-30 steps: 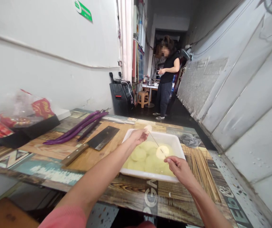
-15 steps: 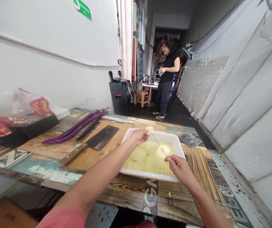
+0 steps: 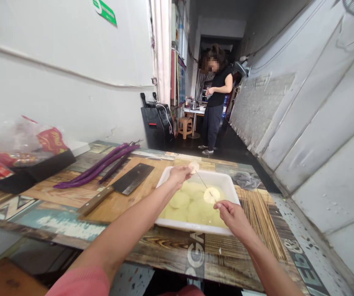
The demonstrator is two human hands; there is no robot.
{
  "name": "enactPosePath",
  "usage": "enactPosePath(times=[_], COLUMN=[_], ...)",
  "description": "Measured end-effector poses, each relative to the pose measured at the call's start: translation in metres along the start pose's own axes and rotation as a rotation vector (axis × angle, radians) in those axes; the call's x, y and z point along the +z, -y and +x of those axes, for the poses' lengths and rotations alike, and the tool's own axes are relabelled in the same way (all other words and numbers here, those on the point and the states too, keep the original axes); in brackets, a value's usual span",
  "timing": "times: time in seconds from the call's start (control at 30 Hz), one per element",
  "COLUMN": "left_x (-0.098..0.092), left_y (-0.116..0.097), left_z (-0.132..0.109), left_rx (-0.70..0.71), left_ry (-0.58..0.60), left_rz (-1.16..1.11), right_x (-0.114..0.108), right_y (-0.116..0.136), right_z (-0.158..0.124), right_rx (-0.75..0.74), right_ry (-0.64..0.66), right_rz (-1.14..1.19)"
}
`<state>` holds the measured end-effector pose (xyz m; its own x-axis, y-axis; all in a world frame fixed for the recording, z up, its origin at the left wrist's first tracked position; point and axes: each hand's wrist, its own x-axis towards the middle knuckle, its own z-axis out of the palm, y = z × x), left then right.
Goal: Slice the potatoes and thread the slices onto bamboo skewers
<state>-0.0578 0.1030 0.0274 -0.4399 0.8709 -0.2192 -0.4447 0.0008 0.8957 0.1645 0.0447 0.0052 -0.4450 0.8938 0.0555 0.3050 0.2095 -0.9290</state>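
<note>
- The left hand [image 3: 180,174], at the middle of the frame, has a narrow grip, its fingertips pinching a small pale slice [image 3: 194,167] at the far end of a thin skewer [image 3: 202,180].
- The right hand [image 3: 229,211], right of the middle and lower down, also has a narrow grip, thumb and finger closed on the near end of that skewer.
- The skewer slants from the upper left down to the lower right between the two hands, and a round yellow slice [image 3: 211,195] sits on it just beside the right fingertips.
- Both hands are over a white tub [image 3: 229,184] in the centre of the frame; more round slices [image 3: 179,200] lie in its yellowish liquid.
- A spread of loose skewers [image 3: 265,226] lies right of the tub, in the lower right of the frame, with a crumpled grey plastic bag [image 3: 246,181] near their far ends.
- Left of the tub, a cleaver [image 3: 135,177] lies on a wooden cutting board [image 3: 144,205], its handle towards the lower left.
- Long purple eggplants [image 3: 115,160] lie beyond the cleaver, left of centre.
- A black tray [image 3: 52,166] with red packets [image 3: 52,139] and clear plastic stands at the left edge.
- All this rests on a patchwork-patterned desk [image 3: 161,255] across the lower half.
- In the upper middle, a person [image 3: 215,102] in dark clothes stands near a stool [image 3: 185,127].
</note>
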Motion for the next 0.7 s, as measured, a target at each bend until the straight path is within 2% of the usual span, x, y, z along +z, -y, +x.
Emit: enactPosePath(times=[0.43,0.53,0.7], left_x=[0.001,0.004,0.009], left_y=[0.001,0.003,0.007], left_z=[-0.003,-0.009,-0.023], left_rx=[-0.036,-0.050,-0.096], left_ry=[0.018,0.082,0.260], left_rz=[0.054,0.099,0.186], right_x=[0.000,0.000,0.000], right_y=[0.002,0.001,-0.001], right_z=[0.000,0.001,0.002], right_rx=[0.019,0.003,-0.025], right_ry=[-0.031,-0.044,-0.077], right_rz=[-0.025,-0.041,-0.067])
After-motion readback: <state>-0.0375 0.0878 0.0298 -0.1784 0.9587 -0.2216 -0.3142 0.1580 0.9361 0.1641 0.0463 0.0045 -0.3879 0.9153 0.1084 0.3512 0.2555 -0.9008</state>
